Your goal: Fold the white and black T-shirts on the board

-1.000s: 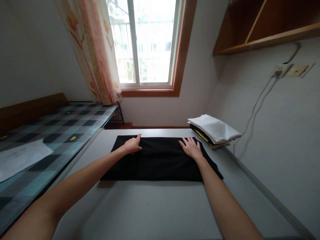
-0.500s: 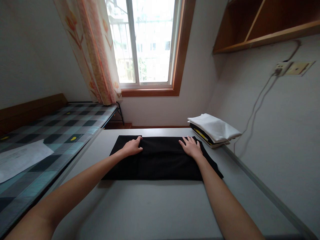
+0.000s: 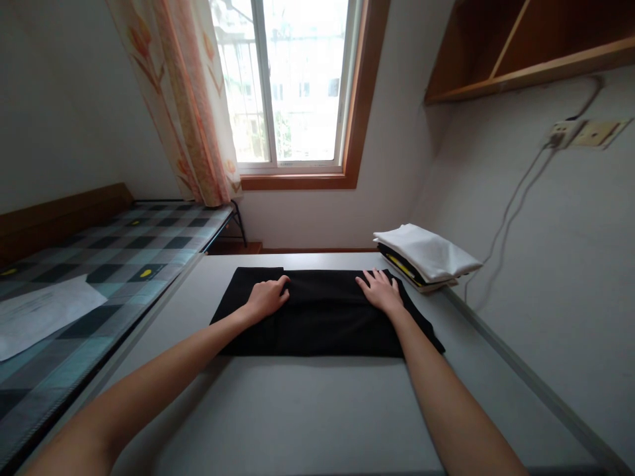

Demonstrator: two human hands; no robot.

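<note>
By the table's far edge (image 3: 327, 261), our spread-fingered right hand (image 3: 381, 292) should steady the folded black fabric (image 3: 327, 324); whether our left hand's (image 3: 268, 297) curled fingers grip, we cannot tell.

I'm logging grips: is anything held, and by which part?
The left hand curls over the folded black cloth; whether it grips an edge is unclear. The right hand lies spread, gripping nothing.

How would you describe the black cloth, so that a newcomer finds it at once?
Start from the window, then the pale table before it. Across the table's far part lies a flat, wide black cloth, under the left hand and right hand. Unlike the folded stack to its right, topped with white, it shows only black.
</note>
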